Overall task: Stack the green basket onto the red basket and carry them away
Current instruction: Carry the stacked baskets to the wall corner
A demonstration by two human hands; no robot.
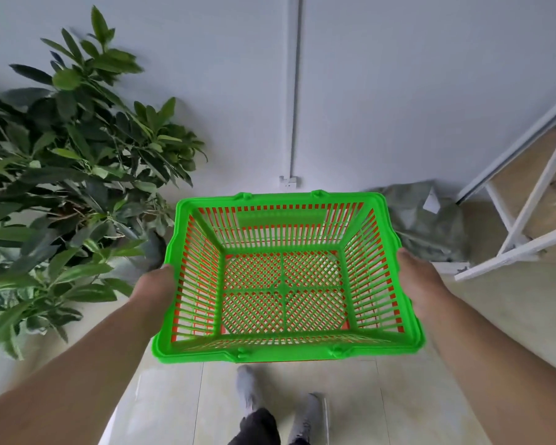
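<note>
— Pale grey wall [398, 91] at the far side, a thin conduit [295, 91] running down it to a small socket box [289, 181], and light floor tiles [174, 396] below. What stands around?

— From the head view: a leafy green potted plant [71, 175] at the left, a white metal shelf frame [527, 203] at the right, and a crumpled grey-green bag [430, 223] on the floor beside it.

— And the baskets?

— A bright green slotted plastic basket [283, 348] sits nested inside a red plastic basket [398, 326], whose red shows only through the slots. Both are held up off the floor, centre frame, above two grey-socked feet [247, 387].

— The hands?

— The left hand [156, 287] clasps the left side, the right hand [418, 277] the right side, fingers hidden under the rim.
</note>
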